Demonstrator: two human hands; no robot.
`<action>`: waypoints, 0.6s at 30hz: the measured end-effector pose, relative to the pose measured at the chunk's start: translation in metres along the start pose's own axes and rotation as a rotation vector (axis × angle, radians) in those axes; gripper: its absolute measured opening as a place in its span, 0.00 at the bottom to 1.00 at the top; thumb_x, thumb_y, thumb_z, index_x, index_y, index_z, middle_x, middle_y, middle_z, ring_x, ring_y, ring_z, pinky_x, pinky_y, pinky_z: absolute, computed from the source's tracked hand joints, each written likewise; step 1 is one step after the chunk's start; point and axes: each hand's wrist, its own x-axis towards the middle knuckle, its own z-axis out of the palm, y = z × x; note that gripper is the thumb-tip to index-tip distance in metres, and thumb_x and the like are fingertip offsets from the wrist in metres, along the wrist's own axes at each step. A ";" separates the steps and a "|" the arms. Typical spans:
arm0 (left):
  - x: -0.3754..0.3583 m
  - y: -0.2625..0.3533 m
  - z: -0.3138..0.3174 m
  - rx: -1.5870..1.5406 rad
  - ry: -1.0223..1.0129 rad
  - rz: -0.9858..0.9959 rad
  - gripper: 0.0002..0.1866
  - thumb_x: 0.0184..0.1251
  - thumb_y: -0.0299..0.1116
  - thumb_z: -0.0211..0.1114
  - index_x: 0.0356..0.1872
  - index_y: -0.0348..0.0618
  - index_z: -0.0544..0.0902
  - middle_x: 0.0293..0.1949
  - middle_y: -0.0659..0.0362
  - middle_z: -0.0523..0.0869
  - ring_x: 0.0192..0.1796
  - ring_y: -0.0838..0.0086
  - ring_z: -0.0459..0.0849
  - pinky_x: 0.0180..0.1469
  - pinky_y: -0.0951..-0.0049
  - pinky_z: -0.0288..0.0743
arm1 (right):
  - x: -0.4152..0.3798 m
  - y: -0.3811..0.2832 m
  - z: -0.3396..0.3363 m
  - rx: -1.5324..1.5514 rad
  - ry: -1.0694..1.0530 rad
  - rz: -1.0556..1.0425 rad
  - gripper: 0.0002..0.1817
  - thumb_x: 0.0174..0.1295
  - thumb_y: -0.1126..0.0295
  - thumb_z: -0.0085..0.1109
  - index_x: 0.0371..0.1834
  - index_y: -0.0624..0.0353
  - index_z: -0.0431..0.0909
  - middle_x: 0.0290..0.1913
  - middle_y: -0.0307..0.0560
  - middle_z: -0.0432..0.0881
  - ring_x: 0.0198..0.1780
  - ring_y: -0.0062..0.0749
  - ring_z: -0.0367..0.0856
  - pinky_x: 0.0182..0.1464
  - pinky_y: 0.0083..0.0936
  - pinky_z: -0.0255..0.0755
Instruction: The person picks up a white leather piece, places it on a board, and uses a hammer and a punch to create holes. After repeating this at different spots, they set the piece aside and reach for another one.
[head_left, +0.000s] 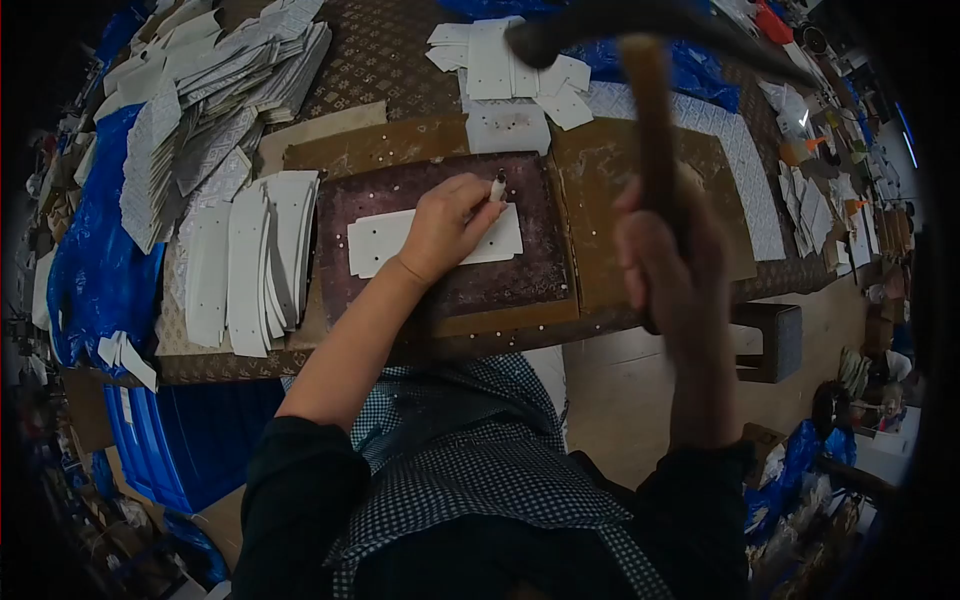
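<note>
Over the dark red board (350,295), my left hand (446,228) pinches a small upright punch (499,184) with a pale wrapped shaft and a dark top. It stands at the right part of a white sheet piece (374,243) that has small dark holes. My left hand rests on that piece. Raised at the right, blurred by motion, my right hand (668,250) grips the wooden handle of a hammer (648,100). The hammer's dark head is high above the punch, well apart from it.
Stacks of white pieces (250,265) lie left of the board, with a large pile of patterned sheets (215,110) behind. More white pieces (490,65) are at the back. Brown boards (600,190) flank the red one. A blue bin (190,435) stands below the table.
</note>
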 end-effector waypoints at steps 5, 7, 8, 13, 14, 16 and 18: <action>-0.003 -0.005 -0.001 0.017 0.016 0.015 0.06 0.63 0.28 0.69 0.39 0.40 0.85 0.32 0.55 0.83 0.32 0.66 0.83 0.34 0.71 0.76 | -0.002 -0.023 -0.003 0.088 -0.013 -0.251 0.11 0.73 0.65 0.50 0.48 0.61 0.70 0.22 0.36 0.70 0.18 0.13 0.65 0.17 0.14 0.60; -0.003 -0.007 0.000 0.009 0.033 0.051 0.06 0.63 0.29 0.69 0.39 0.40 0.85 0.32 0.56 0.83 0.32 0.66 0.82 0.34 0.71 0.76 | -0.005 0.004 0.000 -0.291 -0.141 -0.038 0.10 0.72 0.67 0.53 0.47 0.63 0.71 0.25 0.36 0.72 0.21 0.17 0.68 0.25 0.21 0.64; -0.005 -0.006 0.000 0.006 0.028 0.028 0.06 0.63 0.29 0.69 0.39 0.40 0.85 0.32 0.56 0.83 0.32 0.66 0.82 0.34 0.71 0.76 | -0.006 0.006 -0.004 -0.389 -0.201 0.061 0.09 0.72 0.68 0.53 0.46 0.64 0.71 0.26 0.36 0.73 0.22 0.18 0.68 0.26 0.22 0.64; -0.004 -0.010 0.001 -0.001 0.021 0.042 0.07 0.63 0.30 0.69 0.40 0.40 0.85 0.32 0.56 0.83 0.31 0.67 0.81 0.33 0.71 0.75 | -0.013 -0.024 -0.017 -0.325 -0.151 0.172 0.12 0.72 0.66 0.52 0.47 0.65 0.73 0.22 0.37 0.72 0.19 0.18 0.67 0.23 0.20 0.63; -0.004 -0.010 0.002 0.002 0.028 0.045 0.07 0.63 0.30 0.69 0.39 0.40 0.85 0.32 0.56 0.83 0.31 0.66 0.81 0.33 0.71 0.75 | -0.012 -0.040 -0.016 -0.221 -0.074 0.027 0.12 0.73 0.66 0.51 0.47 0.65 0.73 0.21 0.37 0.71 0.17 0.15 0.65 0.20 0.18 0.61; -0.004 -0.006 0.001 0.008 0.036 0.054 0.07 0.63 0.30 0.69 0.39 0.40 0.85 0.31 0.56 0.83 0.30 0.66 0.81 0.32 0.71 0.75 | -0.007 -0.062 -0.021 -0.054 -0.038 -0.263 0.13 0.74 0.62 0.50 0.47 0.63 0.71 0.21 0.36 0.69 0.14 0.12 0.62 0.15 0.15 0.56; -0.004 -0.006 0.001 0.011 0.031 0.056 0.07 0.63 0.30 0.69 0.39 0.40 0.85 0.31 0.56 0.82 0.30 0.66 0.81 0.32 0.71 0.75 | 0.001 -0.055 -0.019 -0.051 -0.060 -0.361 0.13 0.74 0.61 0.50 0.47 0.62 0.70 0.21 0.36 0.69 0.15 0.14 0.63 0.16 0.15 0.57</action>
